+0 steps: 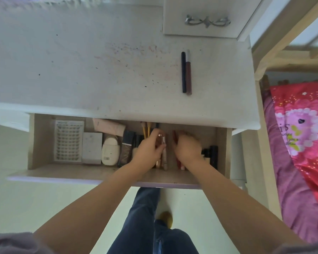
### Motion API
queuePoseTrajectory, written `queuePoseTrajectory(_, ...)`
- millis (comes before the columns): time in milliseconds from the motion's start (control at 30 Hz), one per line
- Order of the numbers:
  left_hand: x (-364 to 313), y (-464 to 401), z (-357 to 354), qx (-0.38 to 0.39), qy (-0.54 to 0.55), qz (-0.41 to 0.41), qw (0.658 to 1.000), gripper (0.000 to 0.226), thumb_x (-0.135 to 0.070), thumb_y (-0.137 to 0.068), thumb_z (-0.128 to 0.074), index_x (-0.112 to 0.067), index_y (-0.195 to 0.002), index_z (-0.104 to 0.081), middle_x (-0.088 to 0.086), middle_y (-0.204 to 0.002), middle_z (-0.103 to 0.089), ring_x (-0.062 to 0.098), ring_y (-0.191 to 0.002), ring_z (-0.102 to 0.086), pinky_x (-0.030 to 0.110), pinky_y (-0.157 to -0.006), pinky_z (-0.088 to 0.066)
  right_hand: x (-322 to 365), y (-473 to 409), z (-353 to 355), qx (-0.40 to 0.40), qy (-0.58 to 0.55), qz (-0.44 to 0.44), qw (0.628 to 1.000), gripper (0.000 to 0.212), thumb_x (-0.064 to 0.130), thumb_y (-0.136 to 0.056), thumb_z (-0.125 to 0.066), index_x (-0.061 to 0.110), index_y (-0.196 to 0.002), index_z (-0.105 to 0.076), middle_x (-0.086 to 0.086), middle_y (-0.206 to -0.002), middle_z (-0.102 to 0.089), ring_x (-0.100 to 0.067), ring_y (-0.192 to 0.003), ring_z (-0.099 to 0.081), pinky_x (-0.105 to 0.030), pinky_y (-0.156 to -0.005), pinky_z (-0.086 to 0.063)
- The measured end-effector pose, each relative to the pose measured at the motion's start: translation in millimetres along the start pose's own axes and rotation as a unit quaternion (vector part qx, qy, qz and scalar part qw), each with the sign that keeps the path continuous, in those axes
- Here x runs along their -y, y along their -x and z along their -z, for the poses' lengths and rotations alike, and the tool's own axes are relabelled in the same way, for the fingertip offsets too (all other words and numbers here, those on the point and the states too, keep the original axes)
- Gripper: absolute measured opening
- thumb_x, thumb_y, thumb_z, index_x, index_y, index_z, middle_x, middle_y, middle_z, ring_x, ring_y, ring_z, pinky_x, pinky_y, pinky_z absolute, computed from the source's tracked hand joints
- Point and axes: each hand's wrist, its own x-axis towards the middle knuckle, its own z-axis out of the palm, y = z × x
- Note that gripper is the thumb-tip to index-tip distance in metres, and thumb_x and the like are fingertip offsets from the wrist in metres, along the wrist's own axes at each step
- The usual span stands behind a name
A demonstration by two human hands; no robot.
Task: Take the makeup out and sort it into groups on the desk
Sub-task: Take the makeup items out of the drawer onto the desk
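- Makeup sits mostly in the open drawer [39,143] under the desk [81,70]; only two pieces lie on the desk top.
- Left hand [151,147] curls its fingers round a pinkish clear tube [161,142] in the middle of the drawer.
- Right hand [188,145] reaches into the drawer just beside the left, fingers bent down over a red stick [175,137]; whether it grips it I cannot tell.
- On the desk, toward the right, a black pencil [183,72] and a brown lip gloss [188,74] lie side by side, touching.
- Drawer's left part holds a lash card [68,141], a white box [92,147], a cream oval case [110,151] and a dark foundation bottle [126,149].
- A black container [212,154] stands at the drawer's right end.
- A pink and red blanket [301,134] lies right of the desk.
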Motion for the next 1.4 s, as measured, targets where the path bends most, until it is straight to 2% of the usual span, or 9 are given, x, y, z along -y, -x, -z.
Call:
queuePoseTrajectory(133, -30.2, 10.2, 37.7, -0.017, 0.024, -0.087, 0.996, 0.029, -0.012, -0.090, -0.059, -0.022, -0.116, -0.049, -0.013, -0.091, -0.057, 0.002, -0.087, -0.058, 0.014, -0.079, -0.048, 2.1, 42.8, 49.0, 0.010, -0.092, 0.095, 0.991, 0.022, 0.035, -0.097, -0.044, 0.020, -0.112, -0.052, -0.001, -0.094, -0.063, -0.021, -0.080, -0.062, -0.035, -0.070, -0.051)
queuePoseTrajectory(233, -63.5, -6.5, 76.4, -0.063, 0.081, -0.113, 0.988, 0.031, -0.010, -0.089, -0.059, -0.026, -0.113, -0.047, -0.011, -0.087, -0.057, 0.003, -0.083, -0.060, 0.020, -0.077, -0.052, 4.0, 52.9, 109.1, -0.029, -0.194, 0.127, 0.972, 0.020, 0.030, -0.096, -0.049, 0.022, -0.114, -0.052, 0.010, -0.092, -0.057, -0.007, -0.081, -0.055, -0.015, -0.067, -0.042)
queuePoseTrajectory(433, -120.1, -116.2, 101.1, -0.088, 0.071, -0.062, 0.992, 0.024, -0.018, -0.092, -0.056, -0.020, -0.116, -0.051, -0.001, -0.083, -0.059, 0.016, -0.070, -0.062, 0.025, -0.062, -0.053, -4.7, -57.9, 190.6, -0.129, -0.269, 0.002, 0.954, 0.018, 0.026, -0.098, -0.048, 0.014, -0.110, -0.053, 0.006, -0.083, -0.056, -0.010, -0.075, -0.056, -0.009, -0.057, -0.035)
queuePoseTrajectory(667, -127.4, -184.2, 84.3, -0.107, 0.027, -0.033, 0.993, 0.028, -0.022, -0.089, -0.058, -0.015, -0.115, -0.054, 0.006, -0.083, -0.065, 0.023, -0.079, -0.065, 0.040, -0.077, -0.056, 7.6, -119.0, 175.8, -0.151, -0.230, -0.018, 0.961, 0.025, 0.026, -0.095, -0.053, 0.007, -0.109, -0.058, 0.000, -0.088, -0.058, -0.017, -0.085, -0.057, -0.029, -0.080, -0.047)
queuePoseTrajectory(900, -134.3, -152.9, 87.5, -0.066, 0.017, -0.047, 0.997, 0.043, -0.021, -0.094, -0.052, -0.019, -0.135, -0.041, -0.007, -0.081, -0.055, 0.020, -0.076, -0.065, 0.038, -0.073, -0.058, 7.8, -94.7, 174.2, -0.158, -0.228, -0.012, 0.961, 0.025, 0.028, -0.095, -0.052, 0.008, -0.109, -0.059, -0.005, -0.092, -0.064, -0.021, -0.084, -0.062, -0.026, -0.076, -0.048)
queuePoseTrajectory(967, -124.4, -119.8, 89.9, -0.074, 0.023, -0.063, 0.995, 0.032, -0.021, -0.095, -0.049, -0.020, -0.127, -0.045, -0.005, -0.086, -0.056, 0.014, -0.074, -0.064, 0.032, -0.068, -0.058, 4.8, -61.1, 173.9, -0.174, -0.244, 0.019, 0.954, 0.019, 0.025, -0.096, -0.051, 0.011, -0.105, -0.059, 0.002, -0.084, -0.061, -0.014, -0.075, -0.060, -0.012, -0.067, -0.043)
queuePoseTrajectory(1100, -71.8, -21.8, 73.9, -0.039, 0.054, -0.105, 0.992, 0.012, -0.014, -0.096, -0.048, -0.022, -0.100, -0.055, -0.009, -0.073, -0.057, 0.003, -0.059, -0.053, 0.016, -0.055, -0.047, -6.1, 26.8, 123.8, -0.095, -0.224, 0.102, 0.965, 0.011, 0.018, -0.096, -0.050, 0.017, -0.094, -0.060, 0.007, -0.076, -0.059, -0.008, -0.068, -0.056, -0.017, -0.063, -0.044)
queuePoseTrajectory(1233, -0.7, 16.6, 24.3, 0.046, -0.117, -0.085, 0.988, 0.026, -0.018, -0.094, -0.043, -0.014, -0.111, -0.064, -0.001, -0.096, -0.062, 0.011, -0.085, -0.058, 0.034, -0.075, -0.052, -29.6, 48.0, 43.0, 0.052, -0.061, 0.059, 0.995, 0.024, 0.025, -0.096, -0.047, 0.018, -0.115, -0.060, -0.004, -0.107, -0.063, -0.021, -0.095, -0.059, -0.032, -0.079, -0.048)
queuePoseTrajectory(1400, 23.0, -24.3, -14.9, 0.018, -0.368, -0.113, 0.923, 0.041, -0.020, -0.087, -0.050, -0.005, -0.125, -0.053, 0.019, -0.124, -0.050, 0.039, -0.116, -0.048, 0.047, -0.090, -0.043, -35.8, 25.1, 10.8, 0.080, 0.097, 0.066, 0.990, 0.045, 0.022, -0.088, -0.057, 0.020, -0.132, -0.047, -0.008, -0.135, -0.044, -0.030, -0.125, -0.040, -0.039, -0.099, -0.033)
